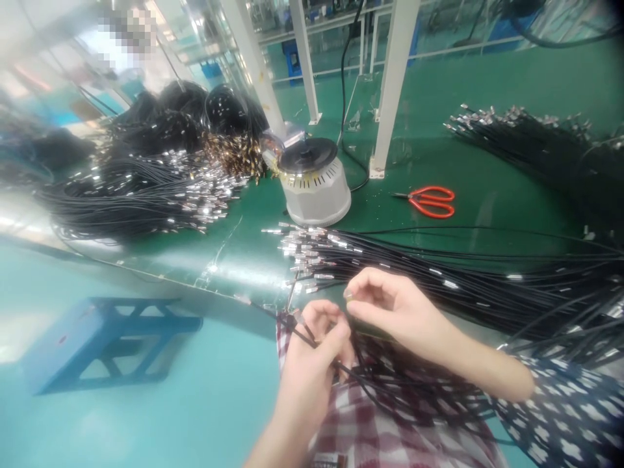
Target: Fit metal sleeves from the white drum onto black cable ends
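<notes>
My left hand (312,357) is closed around several black cables (373,389), thumb and fingers pinched together above my lap. From there the cables trail right across a red-and-white checked cloth (363,432), and one end sticks out to the left. Just to the right and a little higher, my right hand (397,309) pinches a tiny pale piece at its fingertips, too small to name. Behind both hands, a bundle of black cables (390,250) with shiny metal ends lies along the front of the green table (253,250).
A white round device with a black top (316,188) stands mid-table by white posts (392,84). Red-handled scissors (431,201) lie right of it. Cable heaps (131,188) fill the left; another bundle (531,146) lies far right. A blue stool (112,344) is on the floor.
</notes>
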`<control>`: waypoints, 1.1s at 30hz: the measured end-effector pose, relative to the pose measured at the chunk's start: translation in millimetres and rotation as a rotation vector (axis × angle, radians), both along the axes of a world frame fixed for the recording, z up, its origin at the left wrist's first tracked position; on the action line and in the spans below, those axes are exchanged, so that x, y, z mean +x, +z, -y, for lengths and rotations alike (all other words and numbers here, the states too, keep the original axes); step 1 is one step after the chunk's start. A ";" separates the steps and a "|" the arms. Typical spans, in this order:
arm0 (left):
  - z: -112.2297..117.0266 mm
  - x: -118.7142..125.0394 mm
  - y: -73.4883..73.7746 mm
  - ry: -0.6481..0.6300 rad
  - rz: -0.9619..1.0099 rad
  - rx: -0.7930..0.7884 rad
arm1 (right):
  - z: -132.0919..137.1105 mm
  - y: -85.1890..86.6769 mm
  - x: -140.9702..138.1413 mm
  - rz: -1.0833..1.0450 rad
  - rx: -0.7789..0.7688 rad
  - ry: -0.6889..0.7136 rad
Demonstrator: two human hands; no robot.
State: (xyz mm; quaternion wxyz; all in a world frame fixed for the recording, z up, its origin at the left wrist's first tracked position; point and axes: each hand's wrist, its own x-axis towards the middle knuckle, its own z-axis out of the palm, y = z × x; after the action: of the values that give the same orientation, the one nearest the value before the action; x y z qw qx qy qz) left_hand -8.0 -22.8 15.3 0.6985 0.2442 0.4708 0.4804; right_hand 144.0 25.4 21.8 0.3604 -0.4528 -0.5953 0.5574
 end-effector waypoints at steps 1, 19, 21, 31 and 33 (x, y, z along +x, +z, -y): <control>0.5 -0.8 1.3 0.008 0.005 -0.009 | -0.1 0.3 1.4 0.038 0.026 -0.031; -2.0 -3.6 -4.2 0.052 -0.037 -0.062 | 22.6 7.4 3.5 0.618 0.177 0.382; -3.6 -4.1 -6.1 0.043 -0.055 -0.056 | 23.7 12.9 2.9 0.601 0.198 0.360; -8.2 -13.3 -8.1 0.073 0.073 0.000 | 34.4 -0.2 14.8 0.239 -0.338 0.369; -10.0 -14.1 -7.3 0.106 0.063 0.022 | 39.3 -5.8 18.0 0.290 -0.407 0.411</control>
State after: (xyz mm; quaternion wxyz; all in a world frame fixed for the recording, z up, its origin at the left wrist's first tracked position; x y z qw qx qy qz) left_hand -22.2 -12.8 8.1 0.6837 0.2113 0.4558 0.5292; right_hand 162.0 -13.9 16.0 0.0539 -0.4605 -0.5957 0.6559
